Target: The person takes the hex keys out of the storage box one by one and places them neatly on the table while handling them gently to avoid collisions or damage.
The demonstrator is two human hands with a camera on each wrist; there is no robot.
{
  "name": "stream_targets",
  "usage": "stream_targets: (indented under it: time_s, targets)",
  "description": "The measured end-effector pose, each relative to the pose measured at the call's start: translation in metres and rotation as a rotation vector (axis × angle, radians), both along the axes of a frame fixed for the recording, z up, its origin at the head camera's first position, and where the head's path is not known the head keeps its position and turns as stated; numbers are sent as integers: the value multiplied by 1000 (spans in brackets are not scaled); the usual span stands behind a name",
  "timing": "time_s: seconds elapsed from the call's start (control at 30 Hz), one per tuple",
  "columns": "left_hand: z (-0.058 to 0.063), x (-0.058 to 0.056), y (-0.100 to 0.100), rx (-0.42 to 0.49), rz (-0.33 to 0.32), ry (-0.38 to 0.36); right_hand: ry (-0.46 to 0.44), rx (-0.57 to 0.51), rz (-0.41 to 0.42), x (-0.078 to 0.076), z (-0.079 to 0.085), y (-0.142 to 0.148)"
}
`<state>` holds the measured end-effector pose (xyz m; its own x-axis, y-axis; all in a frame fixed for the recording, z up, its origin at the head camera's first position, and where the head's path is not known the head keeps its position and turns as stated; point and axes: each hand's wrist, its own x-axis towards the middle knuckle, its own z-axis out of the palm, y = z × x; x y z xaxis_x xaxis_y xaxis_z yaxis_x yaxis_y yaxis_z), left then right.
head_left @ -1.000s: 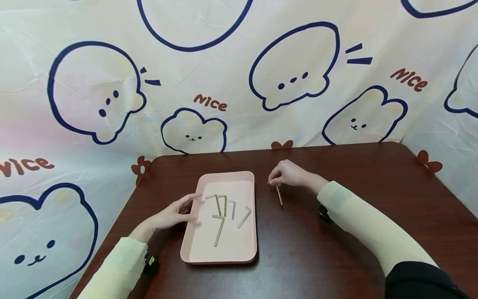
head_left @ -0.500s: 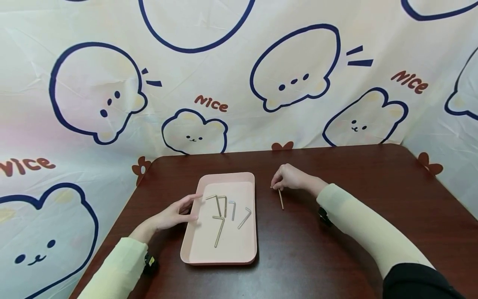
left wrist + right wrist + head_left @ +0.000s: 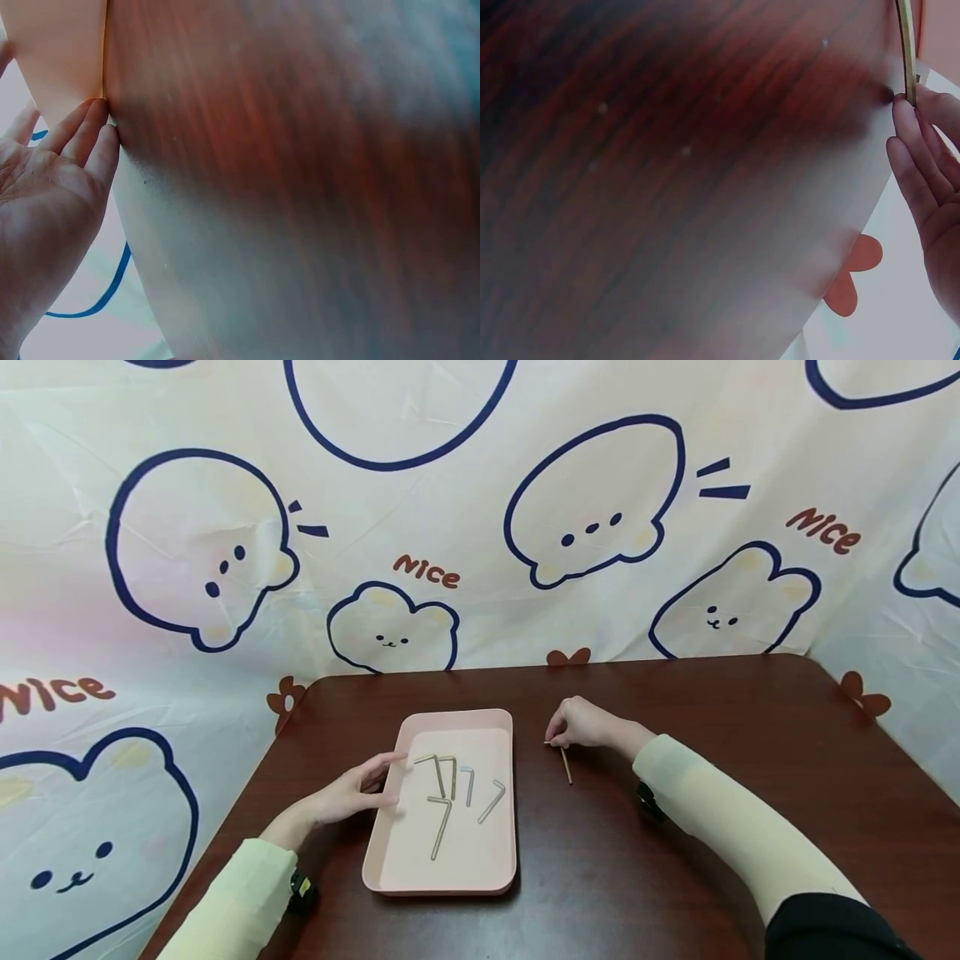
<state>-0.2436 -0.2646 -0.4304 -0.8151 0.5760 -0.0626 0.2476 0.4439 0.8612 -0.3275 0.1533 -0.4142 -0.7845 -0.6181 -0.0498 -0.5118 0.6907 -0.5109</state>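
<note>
My left hand [image 3: 341, 793] rests against the left side of a pink tray [image 3: 438, 888], thumb and forefinger extended at its rim. In the left wrist view, the straight fingers [image 3: 77, 139] touch the tray's outer side. To the right of the tray, my right hand [image 3: 591, 724] pinches an L-shaped hex key [image 3: 567, 770] by its upper end. Its long arm points down toward the table and toward me; whether its tip touches the wood I cannot tell. The right wrist view shows this brass-coloured hex key [image 3: 907, 49] at the fingertips.
Inside the tray lie several L-shaped hex keys, among them a brass-coloured one [image 3: 442, 831] near the middle and a silver one [image 3: 492, 802] at the right. The dark wooden table [image 3: 637, 877] ends at a patterned cloth [image 3: 480, 510] behind and at the sides.
My right hand has moved slightly toward me and lower, with the hex key in its fingers. The left hand stays at the tray.
</note>
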Motion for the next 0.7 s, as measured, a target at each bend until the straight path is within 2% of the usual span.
stream_targets:
  time_s: [0.27,0.7]
  targets:
    - [0,0,0,14,-5,1,76,27,50,-1,-3,-1]
    - [2,1,0,17,0,-11,83,52,28,-3,-7,-2]
